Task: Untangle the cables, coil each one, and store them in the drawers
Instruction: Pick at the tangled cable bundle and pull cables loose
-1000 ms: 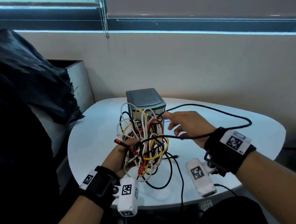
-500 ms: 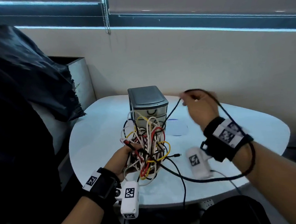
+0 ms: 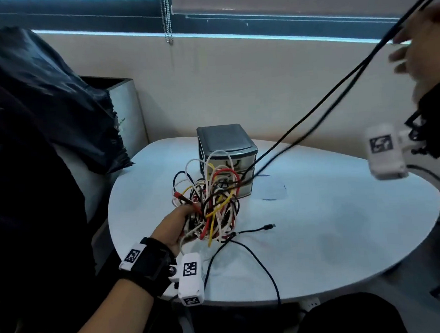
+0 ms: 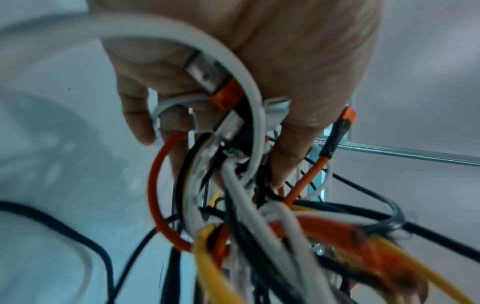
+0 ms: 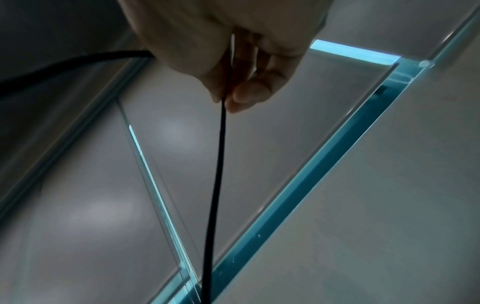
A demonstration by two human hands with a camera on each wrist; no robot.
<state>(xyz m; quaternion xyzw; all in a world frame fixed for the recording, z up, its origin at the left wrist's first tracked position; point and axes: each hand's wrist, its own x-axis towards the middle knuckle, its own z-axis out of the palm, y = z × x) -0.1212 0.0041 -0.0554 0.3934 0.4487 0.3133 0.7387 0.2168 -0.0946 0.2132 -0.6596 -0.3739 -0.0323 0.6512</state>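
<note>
Running taut as a doubled strand from the tangle of cables (image 3: 211, 203) up and rightward, the black cable (image 3: 338, 92) is pinched at its looped top by the right hand (image 3: 422, 43), raised high and well apart from the bundle. The left hand (image 3: 173, 228) clenches the tangle low over the white table (image 3: 334, 236), just in front of the small drawer unit (image 3: 225, 150), so the pull follows the cable's long axis away from that hand. Behind: pale wall, window sill, dark bag (image 3: 37, 105) at left.
</note>
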